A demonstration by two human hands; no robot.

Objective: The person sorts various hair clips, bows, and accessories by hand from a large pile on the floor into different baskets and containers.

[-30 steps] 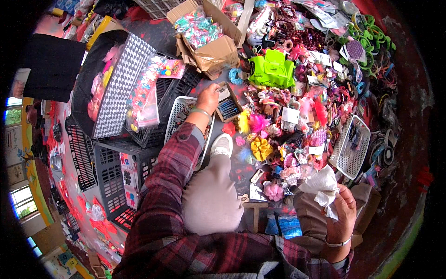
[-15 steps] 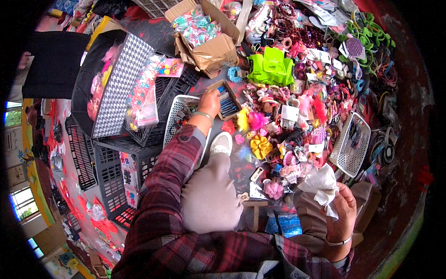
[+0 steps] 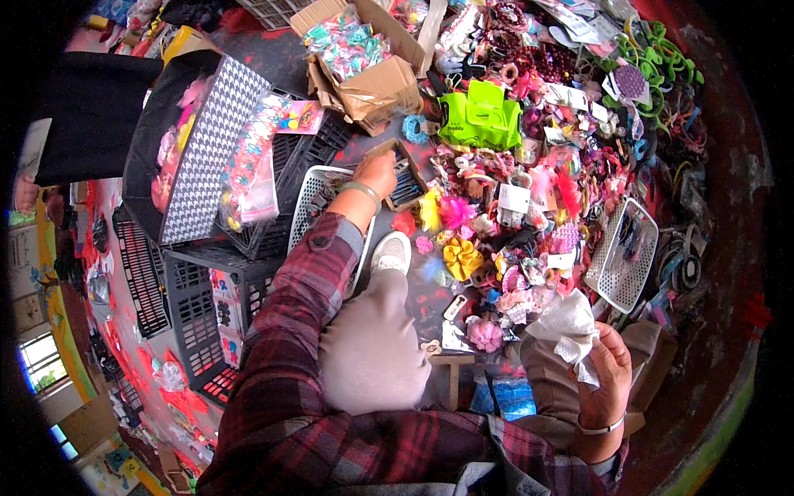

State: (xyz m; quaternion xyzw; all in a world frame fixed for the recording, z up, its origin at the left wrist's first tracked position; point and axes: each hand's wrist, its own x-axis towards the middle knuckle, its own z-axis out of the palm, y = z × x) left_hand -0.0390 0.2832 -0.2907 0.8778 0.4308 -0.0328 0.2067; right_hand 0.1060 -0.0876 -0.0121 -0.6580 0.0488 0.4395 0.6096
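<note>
My left hand (image 3: 376, 172) is closed over the left side of a small open cardboard box (image 3: 420, 175). Thin dark and blue stick-like items (image 3: 405, 183) lie inside it, and the fingertips are hidden from view. Pinched in my right hand (image 3: 610, 368) is a crumpled white wipe (image 3: 566, 326), held above my right knee. Below my left wrist sits a white perforated basket (image 3: 308, 197) with small dark items. A bright green wipes pack (image 3: 480, 117) rests beyond the box, beside a heap of hair accessories (image 3: 529, 198).
Dark plastic crates (image 3: 198, 310) and a houndstooth-patterned box (image 3: 217, 153) stand at left. A carton of bagged items (image 3: 376, 87) is at the back. Another white basket (image 3: 624, 256) stands at right. A person in black (image 3: 95, 116) is at far left, one hand (image 3: 26, 194) showing.
My left hand has shifted slightly up and right over the small box. My right hand keeps hold of the wipe. At far left, the other person's hand has moved lower.
</note>
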